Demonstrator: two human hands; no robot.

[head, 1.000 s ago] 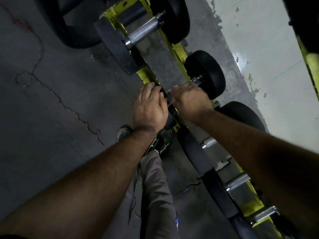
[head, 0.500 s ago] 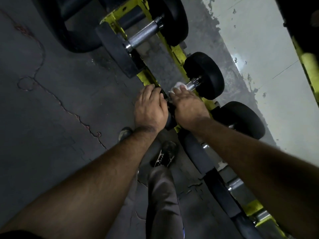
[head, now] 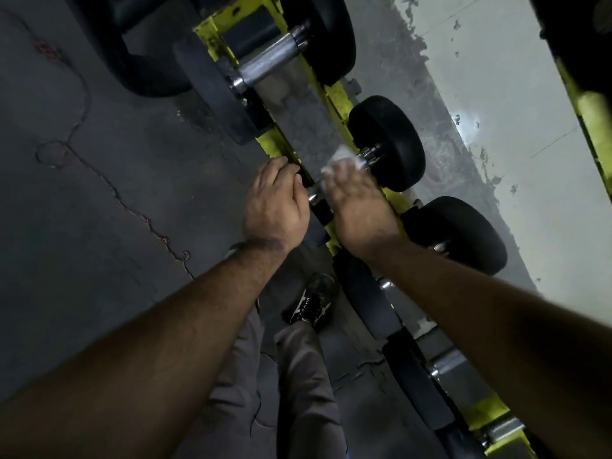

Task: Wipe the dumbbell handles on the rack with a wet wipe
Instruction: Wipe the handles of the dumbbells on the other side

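Right hand (head: 359,207) grasps a white wet wipe (head: 341,160) around the dumbbell handle (head: 364,158) on the yellow rack (head: 334,94); left hand (head: 275,207) curls over the dumbbell's near black weight head (head: 314,231).

- A dark grey floor (head: 109,200) fills the left half of the frame, dim and matte.
- A thin, wandering crack (head: 132,207) crosses it from the upper left towards the centre, with small loops along its length.
- A pale, greenish-white wall (head: 516,104) takes the upper right, its paint chipped in dark flecks and stained grey along the lower edge.
- A small bright glare (head: 472,122) sits on that wall.
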